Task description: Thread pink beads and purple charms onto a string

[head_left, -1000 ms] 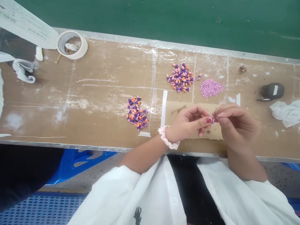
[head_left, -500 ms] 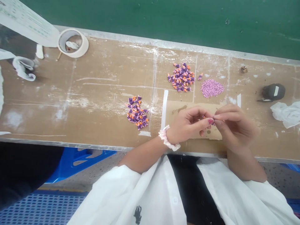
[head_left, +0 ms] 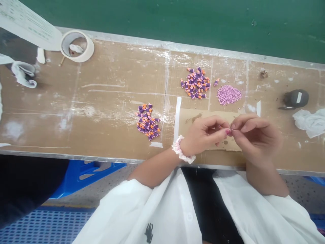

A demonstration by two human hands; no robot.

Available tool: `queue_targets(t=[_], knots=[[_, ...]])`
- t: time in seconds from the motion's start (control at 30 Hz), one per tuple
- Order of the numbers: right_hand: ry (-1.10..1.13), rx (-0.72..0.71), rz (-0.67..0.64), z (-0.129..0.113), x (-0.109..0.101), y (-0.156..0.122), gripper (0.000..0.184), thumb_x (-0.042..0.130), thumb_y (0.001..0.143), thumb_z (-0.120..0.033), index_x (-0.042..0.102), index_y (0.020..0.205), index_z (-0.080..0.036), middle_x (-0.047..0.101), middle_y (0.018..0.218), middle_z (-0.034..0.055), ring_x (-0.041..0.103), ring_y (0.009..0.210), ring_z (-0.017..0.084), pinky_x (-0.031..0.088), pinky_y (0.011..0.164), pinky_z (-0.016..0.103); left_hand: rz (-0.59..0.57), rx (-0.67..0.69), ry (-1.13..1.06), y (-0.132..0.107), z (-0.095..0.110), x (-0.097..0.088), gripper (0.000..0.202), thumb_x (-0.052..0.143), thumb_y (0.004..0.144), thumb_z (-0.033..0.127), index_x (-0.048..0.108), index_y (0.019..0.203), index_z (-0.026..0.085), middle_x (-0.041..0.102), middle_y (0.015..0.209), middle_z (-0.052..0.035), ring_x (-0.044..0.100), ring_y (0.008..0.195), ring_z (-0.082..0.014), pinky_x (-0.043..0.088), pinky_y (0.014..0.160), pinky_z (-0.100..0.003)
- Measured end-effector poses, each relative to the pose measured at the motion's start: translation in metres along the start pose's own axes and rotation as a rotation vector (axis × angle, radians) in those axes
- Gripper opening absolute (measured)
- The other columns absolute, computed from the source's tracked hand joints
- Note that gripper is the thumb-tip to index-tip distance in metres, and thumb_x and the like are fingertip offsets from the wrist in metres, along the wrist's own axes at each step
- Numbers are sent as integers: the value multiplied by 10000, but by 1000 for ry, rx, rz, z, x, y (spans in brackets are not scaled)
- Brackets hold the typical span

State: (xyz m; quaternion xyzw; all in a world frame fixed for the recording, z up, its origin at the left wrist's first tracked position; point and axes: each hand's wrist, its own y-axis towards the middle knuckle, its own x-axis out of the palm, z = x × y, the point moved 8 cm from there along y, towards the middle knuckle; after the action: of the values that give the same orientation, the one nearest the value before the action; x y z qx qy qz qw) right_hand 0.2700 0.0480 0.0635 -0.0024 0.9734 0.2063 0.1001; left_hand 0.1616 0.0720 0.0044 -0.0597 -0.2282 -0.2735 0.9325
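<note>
My left hand (head_left: 204,134) and my right hand (head_left: 255,135) meet fingertip to fingertip above a small cardboard sheet (head_left: 189,118) on the brown bench top (head_left: 101,105). Both hands are pinched on a tiny purple and orange piece between them, mostly hidden by the fingers. A pile of such purple and orange pieces (head_left: 148,122) lies to the left of my hands. A second pile (head_left: 195,83) lies farther back, beside a heap of small pink beads (head_left: 229,94).
A roll of white tape (head_left: 77,46) and crumpled white cloth (head_left: 24,74) lie at the back left. A dark grey object (head_left: 294,99) and a white rag (head_left: 309,122) sit at the right. A blue stool (head_left: 83,174) stands below the bench edge.
The hands have stayed together over the cardboard with only slight finger movement on the small piece. The view has shifted a little.
</note>
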Motion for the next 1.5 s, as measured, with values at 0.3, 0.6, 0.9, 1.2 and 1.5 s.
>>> queue_targets(t=[0.3,0.6,0.9,1.2,1.5], knots=[[-29,91,-66,8,0,0,248,632,785,-14,569,898,-225,603,809,12,594,729,139,494,595,274,24,73,201,3,3,-4,167,671,815,295,615,783,141,596,650,26,552,516,-38,489,545,-162],[-104,27,49,3,-15,0,224,669,779,-71,555,882,-235,583,755,2,592,684,157,498,571,303,9,-112,-113,3,-14,-2,298,720,784,409,603,842,141,598,683,21,565,520,-48,498,501,-176],[-485,61,-401,17,-4,0,157,579,838,-104,524,917,-227,587,812,-3,548,674,124,469,613,267,141,-121,-253,8,-15,-17,299,735,777,396,589,882,158,626,717,21,574,571,-44,501,536,-162],[-586,-33,-634,15,21,-12,122,509,863,-109,475,899,-220,553,755,-3,525,648,139,436,588,264,297,-148,-276,10,-23,-33,310,777,731,369,616,875,146,668,735,6,620,646,-64,503,577,-171],[-685,-74,-691,20,29,-17,139,483,860,-85,473,897,-219,550,772,11,518,674,162,390,584,282,305,-181,-277,11,-24,-32,195,716,793,256,554,835,156,560,663,54,533,572,-32,470,561,-164]])
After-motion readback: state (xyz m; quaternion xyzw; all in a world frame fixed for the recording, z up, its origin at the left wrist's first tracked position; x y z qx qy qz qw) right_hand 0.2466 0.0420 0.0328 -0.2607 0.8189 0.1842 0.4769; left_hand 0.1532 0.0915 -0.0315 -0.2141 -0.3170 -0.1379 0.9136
